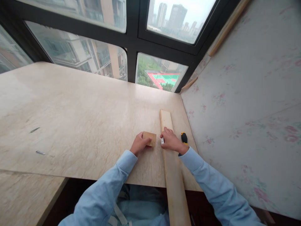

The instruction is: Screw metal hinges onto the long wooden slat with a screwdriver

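Observation:
My left hand grips a small square wooden block, thumb on its upper face. Just right of it, my right hand is closed on a small shiny metal piece; its exact kind is mostly hidden by the fingers. A gap separates the metal piece from the block. Beneath my right hand runs a long pale wooden board, its near end reaching out past the counter's front edge. Beside my right wrist lies a tool with a black and yellow handle, partly covered by my forearm and hand.
Two thin metal slivers, one farther and one nearer, lie at the left on the marble-patterned counter. A flower-patterned wall bounds the right side. Dark-framed windows stand along the back.

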The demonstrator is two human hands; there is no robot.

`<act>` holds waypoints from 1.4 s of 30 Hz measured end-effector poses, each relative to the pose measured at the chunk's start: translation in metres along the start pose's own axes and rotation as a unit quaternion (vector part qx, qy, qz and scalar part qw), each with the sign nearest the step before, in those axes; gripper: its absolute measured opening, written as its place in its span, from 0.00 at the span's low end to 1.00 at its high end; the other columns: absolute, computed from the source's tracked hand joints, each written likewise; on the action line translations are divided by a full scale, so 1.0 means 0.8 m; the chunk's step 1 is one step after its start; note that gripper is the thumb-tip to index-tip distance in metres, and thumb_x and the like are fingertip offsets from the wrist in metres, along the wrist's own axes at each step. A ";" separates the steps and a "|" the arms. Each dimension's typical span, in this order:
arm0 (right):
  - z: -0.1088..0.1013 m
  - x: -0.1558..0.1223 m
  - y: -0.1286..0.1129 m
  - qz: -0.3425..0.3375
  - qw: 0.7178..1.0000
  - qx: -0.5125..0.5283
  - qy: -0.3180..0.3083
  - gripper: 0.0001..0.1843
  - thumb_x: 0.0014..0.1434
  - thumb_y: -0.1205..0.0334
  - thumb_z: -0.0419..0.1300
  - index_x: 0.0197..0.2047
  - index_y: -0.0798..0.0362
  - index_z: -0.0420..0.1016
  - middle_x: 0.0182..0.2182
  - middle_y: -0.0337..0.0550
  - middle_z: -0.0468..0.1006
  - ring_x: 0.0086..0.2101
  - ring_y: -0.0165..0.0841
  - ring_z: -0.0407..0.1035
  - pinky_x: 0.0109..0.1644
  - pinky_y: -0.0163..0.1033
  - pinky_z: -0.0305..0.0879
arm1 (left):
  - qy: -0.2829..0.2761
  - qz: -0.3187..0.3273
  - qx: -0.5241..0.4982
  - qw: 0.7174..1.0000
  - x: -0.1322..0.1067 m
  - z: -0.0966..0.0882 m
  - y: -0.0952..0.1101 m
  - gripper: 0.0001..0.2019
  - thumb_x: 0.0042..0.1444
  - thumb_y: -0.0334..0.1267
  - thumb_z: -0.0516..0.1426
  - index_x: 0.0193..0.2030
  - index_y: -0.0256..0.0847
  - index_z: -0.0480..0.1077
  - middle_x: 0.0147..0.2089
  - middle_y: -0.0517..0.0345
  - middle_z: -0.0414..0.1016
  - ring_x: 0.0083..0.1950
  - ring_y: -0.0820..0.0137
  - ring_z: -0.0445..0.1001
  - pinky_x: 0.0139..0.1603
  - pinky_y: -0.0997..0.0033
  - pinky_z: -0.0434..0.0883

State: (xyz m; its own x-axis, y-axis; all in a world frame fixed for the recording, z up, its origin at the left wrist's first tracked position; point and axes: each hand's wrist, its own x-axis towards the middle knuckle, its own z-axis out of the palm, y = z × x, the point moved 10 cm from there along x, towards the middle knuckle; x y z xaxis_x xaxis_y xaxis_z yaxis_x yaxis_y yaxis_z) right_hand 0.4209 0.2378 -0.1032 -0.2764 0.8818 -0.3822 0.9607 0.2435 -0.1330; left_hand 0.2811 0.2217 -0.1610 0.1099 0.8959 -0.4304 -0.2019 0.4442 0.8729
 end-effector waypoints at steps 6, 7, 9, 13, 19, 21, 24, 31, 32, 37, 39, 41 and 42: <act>-0.008 -0.006 -0.006 -0.059 0.995 0.022 0.076 0.19 0.47 0.71 0.62 0.45 0.61 0.73 0.59 0.65 0.62 0.65 0.49 0.52 0.63 0.50 0.58 | 0.013 -0.004 0.001 1.000 0.006 0.007 -0.006 0.12 0.48 0.28 0.61 0.39 0.34 0.65 0.39 0.50 0.72 0.36 0.66 0.75 0.29 0.64 0.77; -0.009 -0.007 -0.009 -0.071 0.994 0.018 0.084 0.18 0.47 0.71 0.62 0.44 0.62 0.73 0.59 0.65 0.63 0.65 0.49 0.52 0.65 0.49 0.57 | 0.018 -0.004 0.002 1.000 0.006 0.006 -0.006 0.12 0.48 0.28 0.61 0.39 0.34 0.65 0.39 0.50 0.72 0.36 0.65 0.75 0.29 0.64 0.78; -0.010 -0.009 -0.012 -0.089 0.992 0.010 0.093 0.17 0.49 0.71 0.61 0.44 0.63 0.73 0.61 0.67 0.62 0.66 0.49 0.52 0.66 0.49 0.55 | 0.020 -0.010 -0.004 1.000 0.006 0.007 -0.009 0.13 0.48 0.29 0.61 0.40 0.34 0.66 0.40 0.49 0.73 0.37 0.65 0.76 0.29 0.63 0.78; -0.012 -0.015 -0.016 -0.119 0.987 0.018 0.111 0.18 0.51 0.71 0.61 0.46 0.65 0.72 0.64 0.72 0.56 0.66 0.50 0.51 0.67 0.50 0.55 | 0.013 -0.028 -0.020 0.999 0.004 0.012 -0.012 0.14 0.47 0.29 0.63 0.40 0.34 0.66 0.41 0.48 0.74 0.38 0.64 0.76 0.31 0.62 0.78; -0.015 -0.026 -0.013 -0.135 0.982 0.033 0.126 0.15 0.54 0.67 0.62 0.45 0.64 0.74 0.65 0.72 0.55 0.65 0.51 0.54 0.65 0.51 0.60 | -0.009 -0.038 -0.024 0.999 0.001 0.028 -0.012 0.15 0.46 0.29 0.62 0.42 0.34 0.67 0.42 0.47 0.75 0.37 0.64 0.77 0.30 0.65 0.77; -0.018 -0.029 -0.011 -0.139 0.981 0.041 0.131 0.14 0.55 0.66 0.62 0.44 0.62 0.75 0.66 0.70 0.55 0.64 0.50 0.56 0.64 0.51 0.61 | -0.003 -0.035 -0.025 0.999 0.002 0.029 -0.012 0.15 0.46 0.29 0.61 0.43 0.34 0.67 0.42 0.47 0.75 0.37 0.64 0.77 0.30 0.65 0.77; -0.023 -0.035 -0.007 -0.152 0.974 0.067 0.152 0.15 0.55 0.65 0.62 0.46 0.60 0.75 0.66 0.68 0.55 0.65 0.48 0.56 0.64 0.50 0.61 | -0.007 -0.042 -0.046 0.998 0.003 0.032 -0.012 0.16 0.46 0.29 0.60 0.43 0.34 0.66 0.42 0.47 0.76 0.38 0.63 0.77 0.33 0.63 0.78; -0.019 -0.044 0.010 -0.155 0.962 0.099 0.201 0.19 0.57 0.61 0.62 0.52 0.57 0.74 0.66 0.59 0.59 0.64 0.44 0.59 0.64 0.50 0.63 | -0.054 -0.086 -0.096 0.990 -0.001 0.050 -0.015 0.16 0.46 0.30 0.61 0.43 0.34 0.69 0.40 0.48 0.77 0.36 0.65 0.77 0.33 0.67 0.77; -0.018 -0.046 0.011 -0.156 0.961 0.104 0.205 0.19 0.58 0.61 0.61 0.52 0.57 0.74 0.66 0.59 0.59 0.64 0.44 0.59 0.64 0.50 0.63 | -0.056 -0.091 -0.104 0.989 -0.001 0.053 -0.015 0.15 0.46 0.29 0.61 0.43 0.33 0.69 0.41 0.47 0.77 0.36 0.65 0.77 0.34 0.66 0.77; -0.014 -0.050 0.021 -0.152 0.953 0.147 0.219 0.18 0.61 0.59 0.60 0.53 0.55 0.73 0.65 0.56 0.61 0.64 0.41 0.59 0.65 0.50 0.61 | -0.055 -0.114 -0.127 0.984 -0.004 0.063 -0.018 0.12 0.47 0.27 0.59 0.41 0.35 0.72 0.42 0.48 0.78 0.39 0.63 0.78 0.38 0.62 0.78; -0.012 -0.051 0.025 -0.147 0.949 0.168 0.223 0.17 0.61 0.59 0.61 0.52 0.53 0.73 0.64 0.55 0.62 0.63 0.41 0.60 0.65 0.50 0.61 | -0.047 -0.118 -0.117 0.985 -0.004 0.063 -0.019 0.11 0.47 0.28 0.59 0.40 0.37 0.72 0.42 0.50 0.78 0.39 0.63 0.78 0.38 0.62 0.78; -0.010 -0.051 0.027 -0.139 0.947 0.180 0.228 0.16 0.61 0.60 0.61 0.52 0.53 0.73 0.64 0.53 0.63 0.63 0.41 0.61 0.65 0.50 0.62 | -0.041 -0.119 -0.096 0.987 -0.004 0.063 -0.020 0.12 0.47 0.30 0.62 0.41 0.38 0.70 0.41 0.51 0.78 0.38 0.63 0.78 0.37 0.60 0.78; -0.009 -0.052 0.028 -0.136 0.946 0.182 0.230 0.16 0.60 0.60 0.62 0.52 0.53 0.73 0.64 0.53 0.63 0.63 0.41 0.60 0.65 0.50 0.62 | -0.040 -0.115 -0.084 0.989 -0.003 0.063 -0.020 0.14 0.47 0.31 0.64 0.41 0.38 0.69 0.41 0.51 0.78 0.38 0.63 0.78 0.36 0.60 0.78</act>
State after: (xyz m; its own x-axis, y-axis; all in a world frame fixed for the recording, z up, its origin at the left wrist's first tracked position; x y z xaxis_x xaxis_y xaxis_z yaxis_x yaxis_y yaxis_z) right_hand 0.4541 0.2098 -0.0839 -0.3907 0.9099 0.1392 0.7606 0.4043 -0.5080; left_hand 0.3327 0.2120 -0.1621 0.2465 0.7698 -0.5888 -0.3200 0.6381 0.7003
